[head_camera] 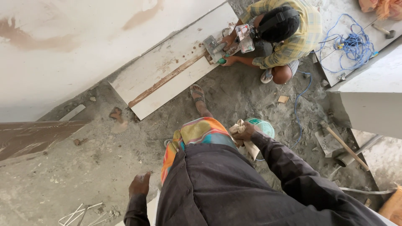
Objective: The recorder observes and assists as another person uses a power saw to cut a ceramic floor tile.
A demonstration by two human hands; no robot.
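Observation:
I look straight down my dark shirt and bright striped waist cloth [200,133] at a sandy floor. My right hand [244,131] is closed on a crumpled beige cloth [247,144], just beside a teal bowl [263,125] on the ground. My left hand [139,184] hangs by my side, fingers curled, holding nothing that I can see. A co-worker in a yellow plaid shirt [293,37] squats ahead, both hands on a power cutter [217,49] resting on a long white tile [171,69].
A tangle of blue cable [351,46] lies on a slab at top right. A shovel with a wooden handle [343,144] rests on the right. White slabs [368,90] stand to the right, a brown board [33,136] to the left. Thin white strips [81,213] lie at bottom left.

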